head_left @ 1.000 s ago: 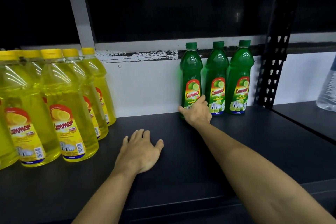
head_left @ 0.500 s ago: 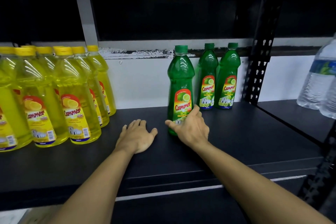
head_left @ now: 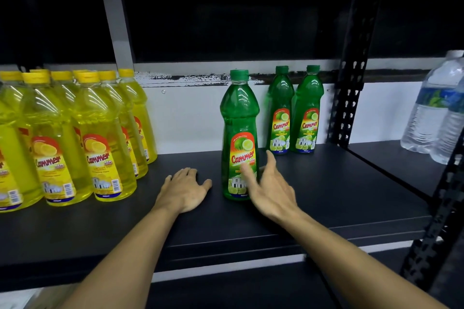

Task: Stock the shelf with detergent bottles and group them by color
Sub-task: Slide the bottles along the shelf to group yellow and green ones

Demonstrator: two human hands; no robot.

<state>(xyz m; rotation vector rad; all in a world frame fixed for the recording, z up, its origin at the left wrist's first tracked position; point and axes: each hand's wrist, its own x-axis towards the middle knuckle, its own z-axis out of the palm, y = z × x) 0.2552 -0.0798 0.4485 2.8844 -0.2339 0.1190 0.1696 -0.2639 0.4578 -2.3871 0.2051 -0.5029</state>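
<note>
A green detergent bottle (head_left: 238, 118) stands upright near the middle of the black shelf (head_left: 326, 195), well in front of two more green bottles (head_left: 281, 113) (head_left: 308, 113) at the back wall. My right hand (head_left: 271, 188) is just right of the front bottle with fingers spread and straight; one blurred finger crosses its label, and no grip shows. My left hand (head_left: 184, 189) rests flat on the shelf just left of that bottle. Several yellow detergent bottles (head_left: 100, 133) are grouped on the left side.
A black perforated upright post (head_left: 349, 98) bounds the shelf bay on the right. Beyond it, clear water bottles (head_left: 437, 113) stand on the neighbouring shelf. Bare shelf lies between the yellow group and the green bottles.
My right hand pulled the leftmost green bottle forward from the back row toward the shelf front, then opened its fingers off it. My left hand stayed flat on the shelf.
</note>
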